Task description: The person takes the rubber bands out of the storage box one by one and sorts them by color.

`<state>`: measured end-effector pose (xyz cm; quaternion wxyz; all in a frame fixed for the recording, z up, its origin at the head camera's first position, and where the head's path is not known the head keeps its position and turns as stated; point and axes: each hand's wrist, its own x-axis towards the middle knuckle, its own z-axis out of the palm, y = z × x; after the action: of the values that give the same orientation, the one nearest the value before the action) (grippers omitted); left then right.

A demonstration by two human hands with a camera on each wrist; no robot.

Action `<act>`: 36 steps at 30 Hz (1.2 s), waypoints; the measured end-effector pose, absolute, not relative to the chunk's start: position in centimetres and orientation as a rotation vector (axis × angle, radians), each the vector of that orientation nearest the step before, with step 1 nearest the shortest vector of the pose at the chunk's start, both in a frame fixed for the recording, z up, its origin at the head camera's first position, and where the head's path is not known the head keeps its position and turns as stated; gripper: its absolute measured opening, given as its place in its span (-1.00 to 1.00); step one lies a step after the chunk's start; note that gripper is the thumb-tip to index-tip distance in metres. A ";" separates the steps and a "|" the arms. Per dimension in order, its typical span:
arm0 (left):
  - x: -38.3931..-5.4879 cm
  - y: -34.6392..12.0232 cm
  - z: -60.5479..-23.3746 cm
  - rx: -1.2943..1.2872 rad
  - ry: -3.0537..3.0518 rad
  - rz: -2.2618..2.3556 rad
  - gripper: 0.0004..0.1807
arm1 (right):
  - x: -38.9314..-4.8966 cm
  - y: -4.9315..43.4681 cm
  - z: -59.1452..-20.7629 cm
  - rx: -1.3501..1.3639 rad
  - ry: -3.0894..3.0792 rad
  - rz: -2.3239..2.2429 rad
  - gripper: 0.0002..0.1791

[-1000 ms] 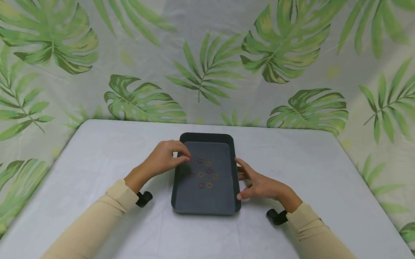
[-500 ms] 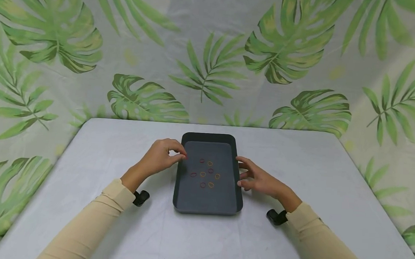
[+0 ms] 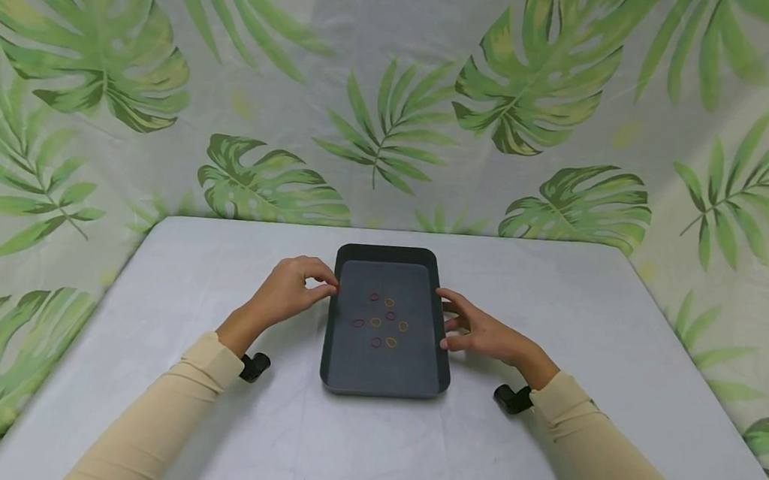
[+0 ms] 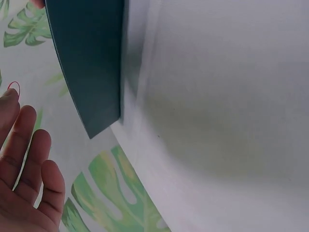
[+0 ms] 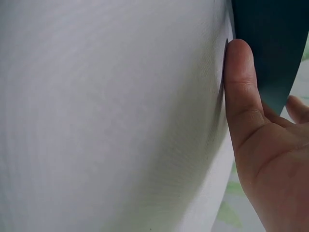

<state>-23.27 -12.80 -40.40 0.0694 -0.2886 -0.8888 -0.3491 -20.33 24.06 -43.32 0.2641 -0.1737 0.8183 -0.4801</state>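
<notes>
A dark grey baking tray (image 3: 384,368) lies on the table, with several small red and yellow rubber bands in it, among them a yellow band (image 3: 391,342) and a red band (image 3: 376,342). Between thumb and index finger my left hand (image 3: 289,289) pinches another red rubber band (image 4: 14,85), just at the tray's left rim; its other fingers are loosely bent. My right hand (image 3: 485,337) rests against the tray's right wall, fingers spread and fairly straight. In the right wrist view the thumb (image 5: 240,72) lies along the tray's outer side (image 5: 270,48).
A white cloth (image 3: 208,414) covers the table under the tray. Behind it hangs a curtain (image 3: 400,45) printed with green leaves. Each wrist carries a small black camera, such as the left one (image 3: 255,367).
My left hand has drawn back leftward with the red rubber band, from over the tray to its left rim. The right hand stays against the tray; its thumb has shifted slightly upward along the side.
</notes>
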 end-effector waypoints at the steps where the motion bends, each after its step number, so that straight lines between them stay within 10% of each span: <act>1: -23.3 -13.0 -40.4 -0.863 -2.673 -1.049 -0.92 | -20.4 24.1 -43.4 -0.474 2.209 -1.296 0.03; 36: -24.1 -21.2 -42.8 -0.512 -2.928 -0.890 -0.89 | -20.4 24.1 -43.5 -0.501 2.173 -1.319 0.07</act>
<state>-24.06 -21.16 -42.82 0.0193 -0.1651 -0.9435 -0.2868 -20.38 24.14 -43.45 0.2719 -0.1860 0.8071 -0.4900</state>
